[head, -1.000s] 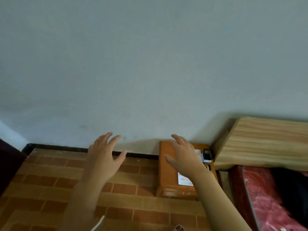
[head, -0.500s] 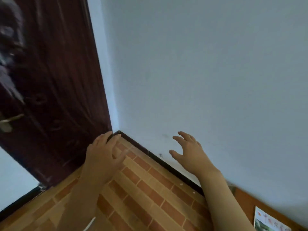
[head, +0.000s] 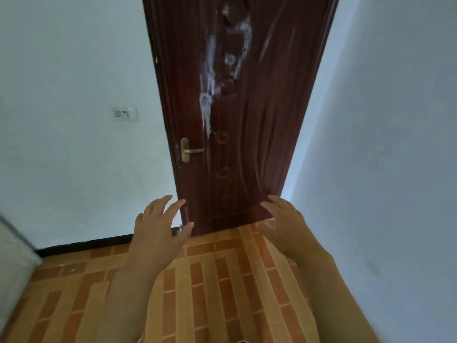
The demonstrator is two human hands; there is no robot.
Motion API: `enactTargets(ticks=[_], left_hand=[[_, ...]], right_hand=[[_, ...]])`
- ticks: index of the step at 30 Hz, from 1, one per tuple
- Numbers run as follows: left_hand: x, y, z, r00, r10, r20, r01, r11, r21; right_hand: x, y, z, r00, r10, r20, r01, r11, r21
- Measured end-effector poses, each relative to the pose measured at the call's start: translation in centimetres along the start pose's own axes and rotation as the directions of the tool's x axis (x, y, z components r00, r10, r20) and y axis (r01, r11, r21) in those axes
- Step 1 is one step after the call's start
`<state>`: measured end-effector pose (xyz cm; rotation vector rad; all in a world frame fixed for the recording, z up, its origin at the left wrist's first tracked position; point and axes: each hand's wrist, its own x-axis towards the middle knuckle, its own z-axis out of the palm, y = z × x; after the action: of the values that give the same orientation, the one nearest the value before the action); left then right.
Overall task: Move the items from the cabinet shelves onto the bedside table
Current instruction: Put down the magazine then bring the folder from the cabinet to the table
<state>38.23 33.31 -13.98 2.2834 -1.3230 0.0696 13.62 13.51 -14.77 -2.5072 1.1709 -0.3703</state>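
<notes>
You are holding your left hand and right hand out in front of you, fingers spread wide and carrying nothing, above the brick-pattern floor, facing a dark wooden door. No cabinet, items or table are showing.

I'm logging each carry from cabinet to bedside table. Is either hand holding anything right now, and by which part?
Nothing is held. The left hand and right hand are both empty, fingers spread, in front of the dark door.
</notes>
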Motion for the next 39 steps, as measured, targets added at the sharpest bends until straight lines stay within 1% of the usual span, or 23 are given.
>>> enactTargets(ticks=[3,6,11,15,18,21,25,27,33,36,39], left_hand=[[1.5,-2.1,-0.7,0.992,-0.118,-0.044,0.12,0.992,0.039],[3.4,-3.5,-1.2,0.973,-0.213,-0.086,0.22,0.973,0.076],[6.0,-5.2,-2.1,0.931,-0.328,-0.162,0.348,0.931,0.111],[6.0,-6.7,-3.0,0.871,-0.431,-0.235,0.47,0.87,0.15],[4.6,-8.1,-4.0,0.809,-0.52,-0.273,0.574,0.799,0.178],[2.8,-9.2,-5.3,0.729,-0.602,-0.327,0.674,0.714,0.188],[0.7,-11.1,-7.1,0.644,-0.652,-0.4,0.753,0.632,0.183],[-0.2,-12.7,-8.2,0.608,-0.669,-0.427,0.783,0.593,0.185],[-2.3,-19.5,-12.1,0.543,-0.691,-0.477,0.832,0.521,0.192],[-3.3,-23.9,-14.7,0.526,-0.694,-0.492,0.845,0.493,0.207],[-4.0,-28.7,-17.7,0.517,-0.691,-0.505,0.851,0.476,0.221]], right_hand=[[5.7,-1.3,1.7,0.991,-0.114,0.065,0.115,0.993,-0.012],[11.4,-2.9,2.6,0.969,-0.225,0.099,0.229,0.973,-0.026],[18.5,-6.1,3.6,0.914,-0.382,0.138,0.385,0.923,0.006],[22.6,-9.4,5.3,0.856,-0.48,0.191,0.474,0.877,0.081],[25.0,-12.8,7.1,0.78,-0.578,0.239,0.558,0.816,0.152],[26.3,-16.7,8.9,0.694,-0.669,0.265,0.636,0.743,0.209],[27.3,-22.5,11.2,0.578,-0.768,0.277,0.723,0.639,0.263],[27.6,-25.3,12.3,0.535,-0.796,0.285,0.751,0.602,0.27],[28.1,-34.4,16.0,0.456,-0.84,0.294,0.809,0.529,0.255],[28.1,-39.7,17.9,0.43,-0.855,0.291,0.835,0.499,0.232],[28.1,-45.7,19.6,0.416,-0.868,0.271,0.866,0.469,0.172]])
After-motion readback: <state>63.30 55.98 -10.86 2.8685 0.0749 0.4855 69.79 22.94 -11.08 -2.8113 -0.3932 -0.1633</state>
